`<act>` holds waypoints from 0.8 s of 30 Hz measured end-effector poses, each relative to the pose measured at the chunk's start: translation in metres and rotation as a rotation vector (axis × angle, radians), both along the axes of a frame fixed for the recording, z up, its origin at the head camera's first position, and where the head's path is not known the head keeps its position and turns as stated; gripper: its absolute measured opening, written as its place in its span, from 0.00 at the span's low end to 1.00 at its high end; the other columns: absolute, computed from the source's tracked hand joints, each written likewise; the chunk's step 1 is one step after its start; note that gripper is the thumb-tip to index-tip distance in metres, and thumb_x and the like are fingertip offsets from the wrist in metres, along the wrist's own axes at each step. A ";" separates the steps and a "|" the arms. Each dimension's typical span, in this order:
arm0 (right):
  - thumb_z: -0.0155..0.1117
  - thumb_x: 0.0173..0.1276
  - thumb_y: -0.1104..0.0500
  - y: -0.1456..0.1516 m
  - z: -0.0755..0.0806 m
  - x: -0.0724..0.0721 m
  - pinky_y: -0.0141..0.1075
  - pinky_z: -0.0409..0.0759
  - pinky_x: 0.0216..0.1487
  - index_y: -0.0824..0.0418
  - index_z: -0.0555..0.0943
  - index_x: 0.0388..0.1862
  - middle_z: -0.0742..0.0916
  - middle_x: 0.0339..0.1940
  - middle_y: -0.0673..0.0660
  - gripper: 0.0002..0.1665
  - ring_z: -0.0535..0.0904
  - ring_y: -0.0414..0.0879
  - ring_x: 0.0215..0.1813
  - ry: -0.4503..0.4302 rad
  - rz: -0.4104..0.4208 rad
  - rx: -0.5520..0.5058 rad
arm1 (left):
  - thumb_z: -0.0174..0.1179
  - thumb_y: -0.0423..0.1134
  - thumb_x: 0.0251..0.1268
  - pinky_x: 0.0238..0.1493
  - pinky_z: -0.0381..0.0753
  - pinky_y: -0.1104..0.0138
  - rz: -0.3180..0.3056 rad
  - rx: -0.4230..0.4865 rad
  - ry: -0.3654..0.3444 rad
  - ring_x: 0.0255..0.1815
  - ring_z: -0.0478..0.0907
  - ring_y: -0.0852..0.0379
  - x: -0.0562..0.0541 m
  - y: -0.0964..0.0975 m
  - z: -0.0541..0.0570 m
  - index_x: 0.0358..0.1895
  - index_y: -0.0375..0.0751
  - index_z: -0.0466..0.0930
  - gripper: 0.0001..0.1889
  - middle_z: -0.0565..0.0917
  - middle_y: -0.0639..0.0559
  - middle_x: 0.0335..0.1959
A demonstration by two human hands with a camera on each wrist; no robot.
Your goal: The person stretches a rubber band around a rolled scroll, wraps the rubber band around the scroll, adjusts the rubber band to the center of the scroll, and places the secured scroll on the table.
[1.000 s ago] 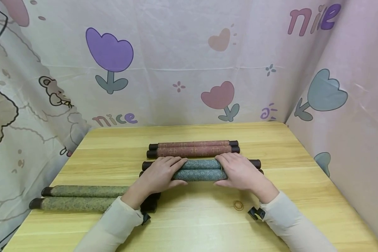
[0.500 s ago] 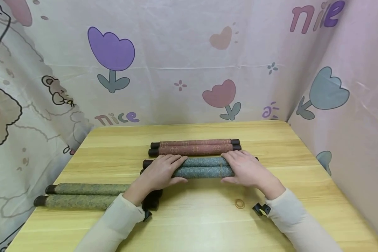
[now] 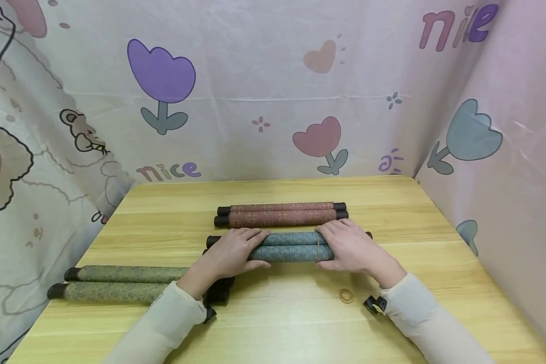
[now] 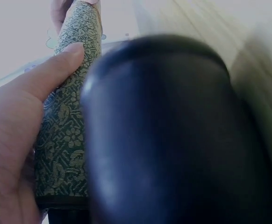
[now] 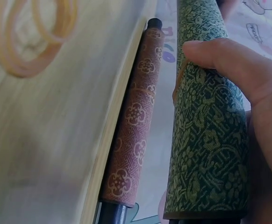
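Observation:
A pair of teal patterned scrolls (image 3: 296, 253), side by side with dark end knobs, lies across the middle in the head view. My left hand (image 3: 232, 251) grips their left part, thumb on the near side and fingers over the top. Toward the other end my right hand (image 3: 351, 247) holds them the same way. A thin rubber band (image 3: 318, 250) circles the pair just beside the right fingertips; the right wrist view shows this band (image 5: 177, 86) near the thumb. The left wrist view shows the left thumb pressed along the patterned cloth of a scroll (image 4: 63, 140).
Behind lies a banded pair of red scrolls (image 3: 277, 217). Olive-green scrolls (image 3: 118, 292) lie at the left, partly under the left forearm. Loose rubber bands (image 3: 346, 296) rest on the wooden table (image 3: 282, 328) near the right wrist. Patterned curtains surround the table.
My right hand has shifted slightly right along the teal scrolls, then a little back, uncovering more of the band. The scrolls rose slightly and came down again. The left hand keeps its grip.

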State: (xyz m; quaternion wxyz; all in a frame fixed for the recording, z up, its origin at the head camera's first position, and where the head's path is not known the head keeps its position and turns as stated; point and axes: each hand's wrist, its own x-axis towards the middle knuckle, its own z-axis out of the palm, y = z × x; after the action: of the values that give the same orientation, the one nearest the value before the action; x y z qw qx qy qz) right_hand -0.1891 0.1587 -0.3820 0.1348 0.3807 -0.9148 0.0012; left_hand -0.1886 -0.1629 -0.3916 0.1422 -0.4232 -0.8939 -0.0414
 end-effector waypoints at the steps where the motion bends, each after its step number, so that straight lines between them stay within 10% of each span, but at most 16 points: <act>1: 0.70 0.52 0.32 -0.001 0.000 0.000 0.48 0.73 0.59 0.64 0.75 0.59 0.83 0.51 0.57 0.47 0.78 0.53 0.54 0.004 0.003 0.004 | 0.61 0.65 0.60 0.57 0.76 0.49 0.001 -0.001 -0.004 0.58 0.77 0.43 0.000 0.000 0.000 0.69 0.39 0.70 0.41 0.78 0.39 0.60; 24: 0.68 0.52 0.27 -0.002 0.008 0.000 0.52 0.69 0.64 0.67 0.71 0.66 0.81 0.58 0.61 0.56 0.75 0.57 0.61 -0.116 -0.050 -0.007 | 0.60 0.66 0.61 0.57 0.76 0.49 -0.002 -0.007 -0.007 0.58 0.77 0.43 -0.004 0.003 0.008 0.70 0.41 0.69 0.42 0.78 0.40 0.60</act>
State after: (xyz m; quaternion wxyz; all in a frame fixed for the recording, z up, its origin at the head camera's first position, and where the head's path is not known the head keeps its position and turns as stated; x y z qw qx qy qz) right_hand -0.1894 0.1566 -0.3735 0.0830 0.3567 -0.9302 0.0231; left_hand -0.1926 -0.1597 -0.3839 0.1377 -0.4242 -0.8942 -0.0400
